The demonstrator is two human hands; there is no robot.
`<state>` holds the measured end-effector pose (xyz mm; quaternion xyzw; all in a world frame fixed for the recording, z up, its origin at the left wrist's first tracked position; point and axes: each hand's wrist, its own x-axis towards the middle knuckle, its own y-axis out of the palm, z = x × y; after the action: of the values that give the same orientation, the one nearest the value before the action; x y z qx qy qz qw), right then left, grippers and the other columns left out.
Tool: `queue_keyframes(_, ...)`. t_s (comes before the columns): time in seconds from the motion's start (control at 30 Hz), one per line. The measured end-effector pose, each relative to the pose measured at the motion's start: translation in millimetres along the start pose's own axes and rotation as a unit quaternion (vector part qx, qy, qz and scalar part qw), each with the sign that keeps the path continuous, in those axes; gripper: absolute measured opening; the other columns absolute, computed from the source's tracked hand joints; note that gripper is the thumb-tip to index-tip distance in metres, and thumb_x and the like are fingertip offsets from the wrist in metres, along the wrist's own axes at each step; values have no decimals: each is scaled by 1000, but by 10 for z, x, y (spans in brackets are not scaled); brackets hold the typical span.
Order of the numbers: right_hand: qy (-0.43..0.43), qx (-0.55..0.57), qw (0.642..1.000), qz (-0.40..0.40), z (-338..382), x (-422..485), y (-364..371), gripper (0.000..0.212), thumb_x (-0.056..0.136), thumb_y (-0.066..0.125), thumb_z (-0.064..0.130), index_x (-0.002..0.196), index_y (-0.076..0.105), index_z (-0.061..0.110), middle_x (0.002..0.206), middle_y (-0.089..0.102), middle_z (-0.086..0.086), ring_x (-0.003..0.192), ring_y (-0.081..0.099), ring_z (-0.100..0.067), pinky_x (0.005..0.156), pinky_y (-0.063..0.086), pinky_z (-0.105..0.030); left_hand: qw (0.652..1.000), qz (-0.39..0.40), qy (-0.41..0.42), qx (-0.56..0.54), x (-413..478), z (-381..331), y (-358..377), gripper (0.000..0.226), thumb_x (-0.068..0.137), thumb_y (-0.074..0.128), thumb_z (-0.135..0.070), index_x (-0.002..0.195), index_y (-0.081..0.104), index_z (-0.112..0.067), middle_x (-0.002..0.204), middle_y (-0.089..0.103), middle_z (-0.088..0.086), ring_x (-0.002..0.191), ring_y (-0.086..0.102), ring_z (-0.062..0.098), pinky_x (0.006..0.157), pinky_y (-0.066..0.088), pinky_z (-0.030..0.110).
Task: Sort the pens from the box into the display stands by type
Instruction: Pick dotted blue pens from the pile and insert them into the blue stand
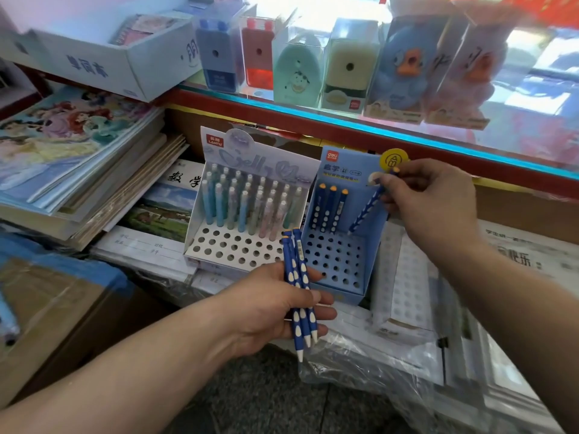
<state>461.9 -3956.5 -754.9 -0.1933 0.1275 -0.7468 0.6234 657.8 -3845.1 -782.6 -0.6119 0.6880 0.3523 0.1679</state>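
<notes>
We face a glass counter with a red edge, and below it glossy notebooks lie in slanting stacks. Crinkled clear plastic lies at the lower right. 2 cardboard stands sit side by side, each with a base punched with round holes: the white stand carries slim pastel pens, and the blue stand carries 3 standing pens in its back row. Our left hand curls around 3 dark blue pens with pale oval dimples, white tips pointing down, just in front of the stands. Our right hand pinches 1 matching pen by its top, tilted, its tip at the blue stand's back row.
</notes>
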Motion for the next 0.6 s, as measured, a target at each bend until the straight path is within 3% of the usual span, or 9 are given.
queue_keyframes(0.1,-12,-33,999,9,-101,16,113,7,93,74,25,98,71,27,87,74,6,78,73,-8,76,64,-34,1000,2,-3,1,-1,-3,15,27,95,56,11,118,58,-4,102,75,22,94,75,34,79,62,48)
queue_keyframes(0.3,-31,-58,998,8,-117,-5,225,10,93,73,28,103,70,29,92,72,9,85,72,-10,79,63,-37,1000,12,0,8,-17,-17,-7,27,95,56,10,118,58,-4,104,75,22,96,75,34,85,61,51)
queue_keyframes(0.6,-49,-133,989,32,-133,7,305,20,94,71,30,79,59,37,84,70,8,80,71,-16,76,62,-45,1000,10,2,10,-27,-24,-36,27,96,57,8,119,57,-5,103,75,21,96,75,34,83,61,50)
